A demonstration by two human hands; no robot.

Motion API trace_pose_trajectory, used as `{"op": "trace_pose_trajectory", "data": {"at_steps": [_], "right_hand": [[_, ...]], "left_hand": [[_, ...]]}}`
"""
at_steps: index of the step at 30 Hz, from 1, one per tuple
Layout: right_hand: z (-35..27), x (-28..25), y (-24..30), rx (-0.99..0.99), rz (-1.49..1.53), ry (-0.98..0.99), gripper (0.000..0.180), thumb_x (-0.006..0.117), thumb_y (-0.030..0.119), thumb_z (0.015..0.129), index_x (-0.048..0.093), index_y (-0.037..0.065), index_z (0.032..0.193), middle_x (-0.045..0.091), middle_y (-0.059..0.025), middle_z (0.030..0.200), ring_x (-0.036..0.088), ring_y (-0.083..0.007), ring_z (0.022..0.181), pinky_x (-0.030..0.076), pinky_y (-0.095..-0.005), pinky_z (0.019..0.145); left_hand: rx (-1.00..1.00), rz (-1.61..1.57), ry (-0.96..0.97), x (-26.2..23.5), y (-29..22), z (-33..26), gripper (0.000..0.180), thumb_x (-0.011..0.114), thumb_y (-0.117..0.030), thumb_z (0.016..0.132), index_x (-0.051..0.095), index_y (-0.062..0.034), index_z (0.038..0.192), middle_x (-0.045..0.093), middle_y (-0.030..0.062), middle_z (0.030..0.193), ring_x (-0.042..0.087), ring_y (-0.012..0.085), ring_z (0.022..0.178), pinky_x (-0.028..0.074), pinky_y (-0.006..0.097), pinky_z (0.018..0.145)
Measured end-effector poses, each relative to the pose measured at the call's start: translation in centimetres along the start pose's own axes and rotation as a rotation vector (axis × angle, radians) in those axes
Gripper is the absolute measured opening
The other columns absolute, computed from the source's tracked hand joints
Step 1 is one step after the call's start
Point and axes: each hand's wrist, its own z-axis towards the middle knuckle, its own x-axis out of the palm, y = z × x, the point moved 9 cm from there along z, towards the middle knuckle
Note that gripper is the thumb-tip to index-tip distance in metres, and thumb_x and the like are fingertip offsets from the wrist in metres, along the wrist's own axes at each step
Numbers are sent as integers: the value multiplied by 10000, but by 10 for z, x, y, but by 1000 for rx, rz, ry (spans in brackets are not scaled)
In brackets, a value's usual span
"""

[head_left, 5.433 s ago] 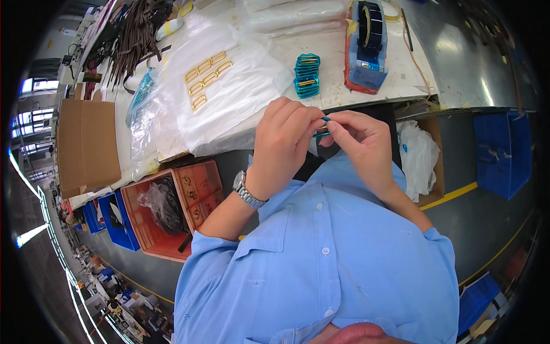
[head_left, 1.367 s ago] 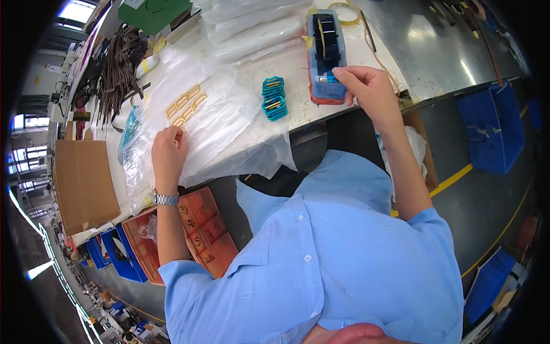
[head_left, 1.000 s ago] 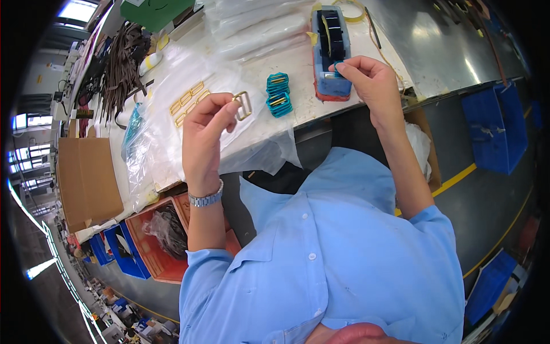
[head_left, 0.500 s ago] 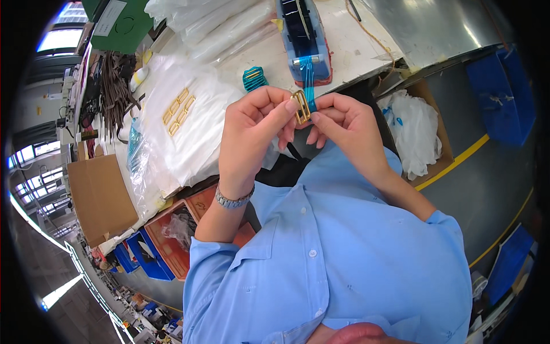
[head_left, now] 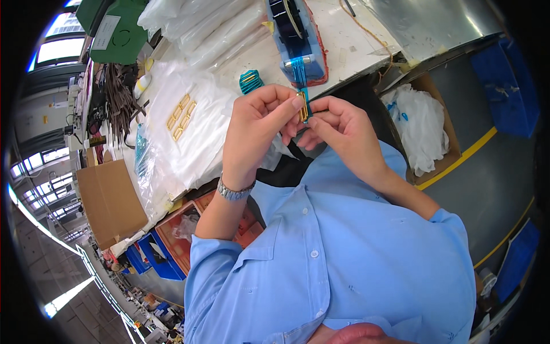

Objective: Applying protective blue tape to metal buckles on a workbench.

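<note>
My left hand [head_left: 256,127] pinches a gold metal slide buckle [head_left: 303,106] between thumb and fingers, its narrow side turned up. Close against it, my right hand [head_left: 350,133] has thumb and fingers closed on the end of a shiny blue tape strip [head_left: 299,71] beside the buckle; the fingertips partly hide the tape's end. The strip runs up to a blue-grey tape dispenser [head_left: 317,64] on the table. Left of the dispenser lies a bundle wrapped in blue tape [head_left: 251,82]. Several more gold buckles [head_left: 175,121] lie in rows on white plastic sheeting [head_left: 197,146].
Rolled clear plastic [head_left: 200,34] and a green box [head_left: 117,34] occupy the table's far left, near dark straps [head_left: 119,94]. A brown carton [head_left: 112,200] stands at left. Right of the table, a carton holds white plastic bags [head_left: 421,135]; a blue bin [head_left: 504,92] stands beyond.
The buckle has turned from showing its open slots to nearly edge-on. Both hands stay together at the tape's end, and the view has shifted slightly.
</note>
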Motion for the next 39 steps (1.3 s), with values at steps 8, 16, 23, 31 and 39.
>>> {"op": "trace_pose_trajectory", "data": {"at_steps": [8,16,23,31,39], "right_hand": [[8,-10,-21,115,269,38,228,589,138,1090,628,-67,1182,756,-184,1067,775,-239,940,646,-357,869],[9,-5,-37,365,475,133,224,629,176,1076,676,-9,1194,773,-114,1059,768,-169,892,642,-341,844],[7,-8,-41,382,592,118,196,613,152,1078,692,6,1182,770,-77,1008,756,-115,850,644,-322,813],[0,-7,-39,411,793,91,237,613,137,1066,701,-47,1186,776,-128,1083,766,-173,943,644,-369,913],[-2,-5,-29,521,715,200,268,602,172,1081,712,-57,1167,773,-151,1120,763,-174,953,634,-353,917]], "left_hand": [[-88,-101,23,-7,11,11,186,710,-157,1011,706,30,1012,669,19,781,600,68,595,447,216,502],[-113,-150,78,-4,16,18,179,714,-155,1002,696,23,996,664,16,790,597,70,579,420,219,468],[-81,-161,89,0,26,19,185,702,-186,1033,690,-5,995,659,-2,789,573,55,595,412,206,508],[-124,-446,93,20,64,16,284,642,-222,1069,724,6,1216,698,0,881,620,61,729,480,211,633],[-284,-744,145,24,76,18,218,576,-166,1064,703,11,1084,635,-2,804,482,43,575,343,196,507]]}}
